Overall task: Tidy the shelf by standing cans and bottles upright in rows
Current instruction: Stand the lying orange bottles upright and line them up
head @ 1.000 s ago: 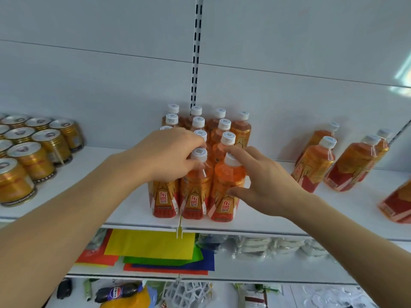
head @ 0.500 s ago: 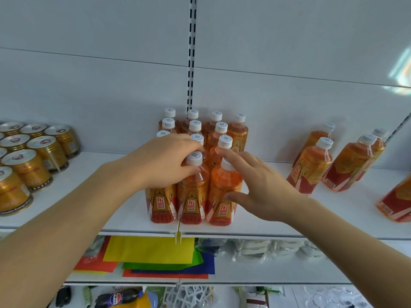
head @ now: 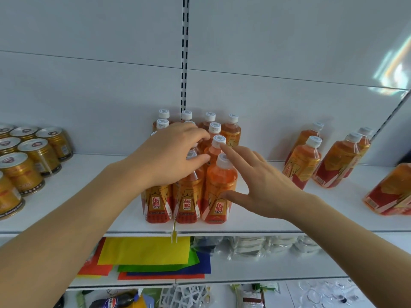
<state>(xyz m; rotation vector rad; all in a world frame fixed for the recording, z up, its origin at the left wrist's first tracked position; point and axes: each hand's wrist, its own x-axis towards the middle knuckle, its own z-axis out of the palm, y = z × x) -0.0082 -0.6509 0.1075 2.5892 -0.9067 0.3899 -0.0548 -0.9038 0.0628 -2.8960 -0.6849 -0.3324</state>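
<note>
At the front edge of a white shelf (head: 289, 221), two bare forearms reach in from below toward a block of orange drink bottles (head: 189, 196) standing upright in tight rows. The left hand (head: 169, 156) lies draped over the caps on the left and middle of the block, fingers (head: 198, 158) curled loosely around the tops – pressing on them rather than gripping any one bottle, probably to hold the rows steady. The right hand (head: 260, 187) is spread open beside the front right bottle (head: 219, 190): its thumb touches the bottle's lower side and its forefinger reaches up near the white cap of the bottle behind. It has hold of nothing, and seems placed to nudge that bottle in against its neighbours.

The front labels are red and gold with a winged emblem and white Chinese characters reading 东鹏, with smaller characters beneath, likely 特饮.

Farther back, more white-capped bottles continue the rows to the rear wall. To the right, well apart from the block, loose bottles (head: 304, 161) of the same kind lean or lie at angles – these likely need standing up next. At the far left sit gold cans (head: 40, 156) in rows, upright, their print too small to read. Under the shelf, a lower shelf carries sheets of coloured paper (head: 144, 252).
</note>
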